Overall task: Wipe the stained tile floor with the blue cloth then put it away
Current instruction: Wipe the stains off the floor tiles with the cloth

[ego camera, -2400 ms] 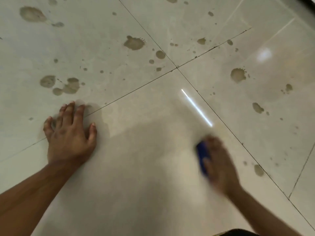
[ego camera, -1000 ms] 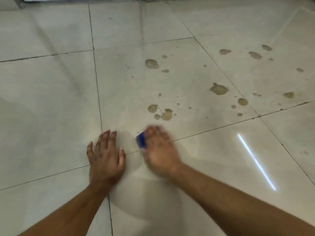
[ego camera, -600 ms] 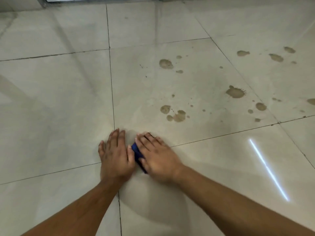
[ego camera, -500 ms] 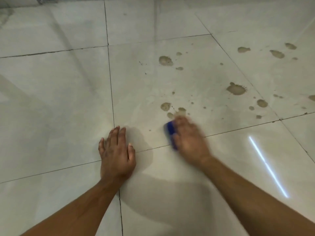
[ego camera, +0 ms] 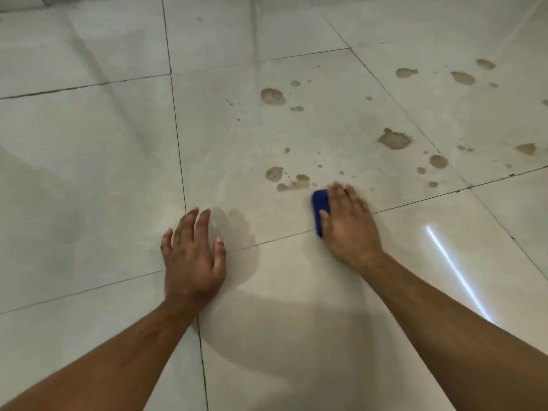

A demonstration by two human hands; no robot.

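On the left side of the pale tile floor (ego camera: 89, 173) the tiles look plain, crossed only by dark grout lines (ego camera: 175, 120) that meet near the upper left and run down between the two arms. Just right of the long grout line the left hand (ego camera: 192, 256) lies flat on the floor, palm down, fingers straight and slightly spread, thumb out to the right, holding nothing; its forearm comes in from the lower left corner. A soft grey shadow spreads over the tile beside and below this hand. Further right, above and between the hands, sits a cluster of brown stains (ego camera: 292, 180), with a bigger blot (ego camera: 272, 96) higher up on the same tile. Touching the floor just right of that cluster is the blue cloth (ego camera: 320, 209), bunched into a small pad; only its left edge shows, the rest being covered. The right hand (ego camera: 350, 223) presses down on the cloth with fingers laid fairly straight over it and the thumb along its near side, fingertips slightly blurred. More brown stains, including a splashed one (ego camera: 396, 139), dot the tiles up to the right edge. Near the lower right a thin bright streak of reflected light (ego camera: 456, 274) slants across the glossy tile beside the right forearm.
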